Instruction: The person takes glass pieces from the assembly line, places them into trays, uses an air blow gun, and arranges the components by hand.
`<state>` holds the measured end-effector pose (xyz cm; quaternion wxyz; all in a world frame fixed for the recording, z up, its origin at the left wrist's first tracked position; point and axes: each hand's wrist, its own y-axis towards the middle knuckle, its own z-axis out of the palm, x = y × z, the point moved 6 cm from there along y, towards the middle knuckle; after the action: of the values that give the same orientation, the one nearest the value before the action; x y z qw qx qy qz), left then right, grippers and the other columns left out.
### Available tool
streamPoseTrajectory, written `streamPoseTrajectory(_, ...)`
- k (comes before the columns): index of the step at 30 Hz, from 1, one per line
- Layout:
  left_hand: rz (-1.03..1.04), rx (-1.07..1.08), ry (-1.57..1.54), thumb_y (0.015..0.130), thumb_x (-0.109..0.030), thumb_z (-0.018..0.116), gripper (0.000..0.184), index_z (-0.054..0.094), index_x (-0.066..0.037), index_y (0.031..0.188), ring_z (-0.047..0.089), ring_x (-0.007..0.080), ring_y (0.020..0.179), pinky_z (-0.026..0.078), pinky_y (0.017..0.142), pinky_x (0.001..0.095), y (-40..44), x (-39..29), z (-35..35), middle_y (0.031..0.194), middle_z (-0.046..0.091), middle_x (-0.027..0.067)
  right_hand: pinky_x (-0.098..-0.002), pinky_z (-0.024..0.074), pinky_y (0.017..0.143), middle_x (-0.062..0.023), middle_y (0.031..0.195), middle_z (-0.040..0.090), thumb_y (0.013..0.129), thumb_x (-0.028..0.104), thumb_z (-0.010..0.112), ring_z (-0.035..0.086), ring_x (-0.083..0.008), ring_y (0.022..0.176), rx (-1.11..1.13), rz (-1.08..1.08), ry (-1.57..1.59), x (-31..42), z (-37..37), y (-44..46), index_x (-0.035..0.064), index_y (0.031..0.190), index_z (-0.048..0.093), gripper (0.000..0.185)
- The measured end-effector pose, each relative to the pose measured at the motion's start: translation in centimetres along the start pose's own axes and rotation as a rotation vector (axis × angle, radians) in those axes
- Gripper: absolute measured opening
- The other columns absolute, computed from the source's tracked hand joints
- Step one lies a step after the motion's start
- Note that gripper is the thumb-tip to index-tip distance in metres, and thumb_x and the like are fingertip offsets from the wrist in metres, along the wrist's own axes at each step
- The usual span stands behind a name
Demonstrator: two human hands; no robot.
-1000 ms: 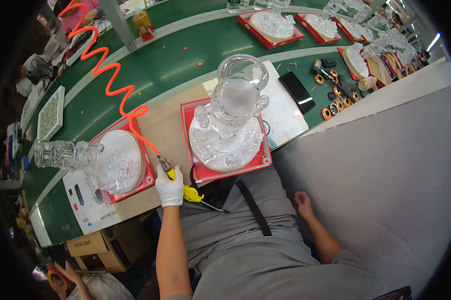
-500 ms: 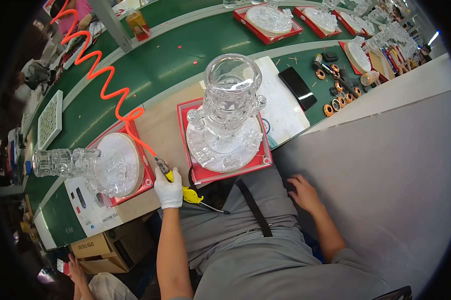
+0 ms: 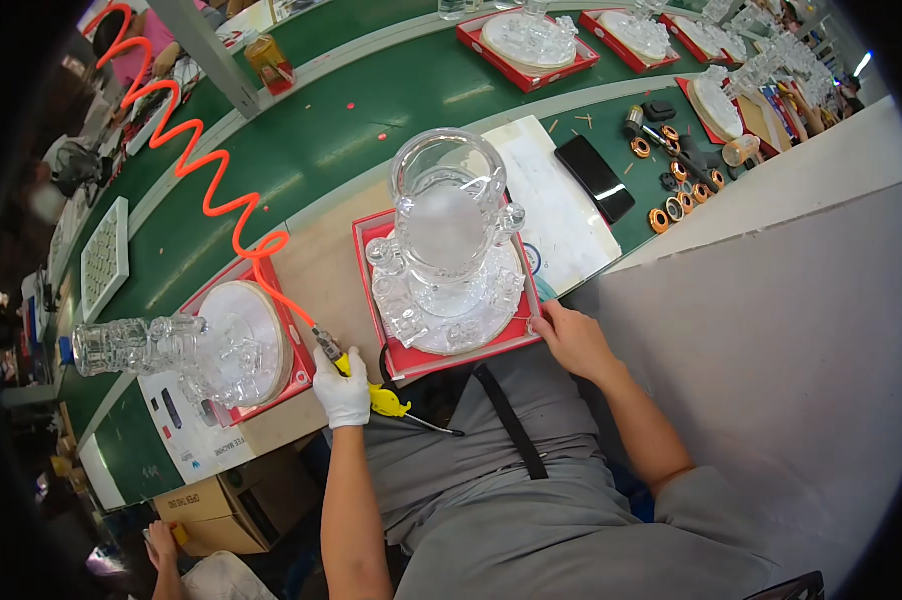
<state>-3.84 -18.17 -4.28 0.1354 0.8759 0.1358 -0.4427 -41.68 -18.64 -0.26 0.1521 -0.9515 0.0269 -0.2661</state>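
My left hand (image 3: 341,390), in a white glove, is closed round a yellow air blow gun (image 3: 388,402) with a thin metal nozzle pointing right. An orange coiled hose (image 3: 223,160) runs from the gun up to the far left. Before me stands a clear, glass-like model with a wide cylindrical top (image 3: 449,225), on a round white base inside a red shallow box (image 3: 461,362). My bare right hand (image 3: 578,343) grips the box's near right corner, thumb and fingers on its edge.
A second clear model (image 3: 136,345) lies tipped toward the left by another red box. A black phone (image 3: 595,178) and several copper-coloured rings (image 3: 658,220) lie at right. More boxed models (image 3: 531,42) line the back. Another person's hand (image 3: 159,545) shows at lower left.
My right hand has risen from beside my lap to the red box's corner. The model and box appear turned and tilted slightly toward me. The left hand still holds the blow gun.
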Motion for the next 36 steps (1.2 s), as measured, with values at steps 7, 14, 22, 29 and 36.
streamPoseTrajectory(7,0.020,-0.011,-0.013,0.088,-0.017,0.068,0.029,0.057,0.003,0.105,0.062,0.0277,0.064,0.050,0.064,0.0394,0.0,-0.2,0.0,0.076,0.063,0.0151,-0.0483,0.0500,0.056,-0.0159,0.062,0.065,0.100,0.035,0.054,0.064,-0.0374,0.057,-0.181,-0.128,-0.218,0.8,-0.5,-0.1,0.0075,0.079,0.064,0.036)
streamPoseTrajectory(14,-0.014,0.004,-0.002,0.088,-0.017,0.068,0.027,0.057,0.002,0.103,0.063,0.0295,0.067,0.050,0.066,0.0404,-0.1,-0.9,-0.2,0.078,0.063,0.0162,-0.0499,0.0493,0.059,-0.0170,0.063,0.064,0.101,0.035,0.051,0.065,-0.0389,0.063,-0.186,-0.008,-0.139,-0.8,0.2,-2.1,0.0074,0.079,0.061,0.037)
streamPoseTrajectory(22,0.016,-0.015,0.012,0.088,-0.017,0.068,0.027,0.057,0.002,0.103,0.063,0.0335,0.071,0.051,0.068,0.0418,-0.1,-0.2,-0.1,0.080,0.064,0.0176,-0.0414,0.0535,0.077,-0.0120,0.097,0.069,0.096,0.019,0.061,0.069,-0.0312,0.088,-0.005,-0.123,0.278,0.8,-1.8,-7.9,0.0045,0.105,0.064,0.017)
streamPoseTrajectory(29,0.044,-0.012,-0.015,0.089,-0.016,0.068,0.031,0.057,0.003,0.110,0.063,0.0261,0.075,0.051,0.072,0.0389,-0.1,0.3,0.1,0.090,0.066,0.0149,-0.0355,0.0539,0.081,-0.0095,0.098,0.068,0.096,0.015,0.062,0.068,-0.0256,0.090,0.542,-1.194,1.087,21.3,-9.5,-19.7,0.0010,0.105,0.066,0.017)
streamPoseTrajectory(36,-0.042,-0.068,-0.046,0.088,-0.020,0.070,0.036,0.056,0.001,0.113,0.061,0.0269,0.083,0.050,0.080,0.0389,-0.5,2.0,-0.1,0.093,0.064,0.0134,-0.0434,0.0492,0.070,-0.0137,0.091,0.065,0.095,0.034,0.061,0.062,-0.0348,0.079,0.820,-1.668,1.314,25.9,-10.6,-24.2,0.0007,0.106,0.062,0.036)
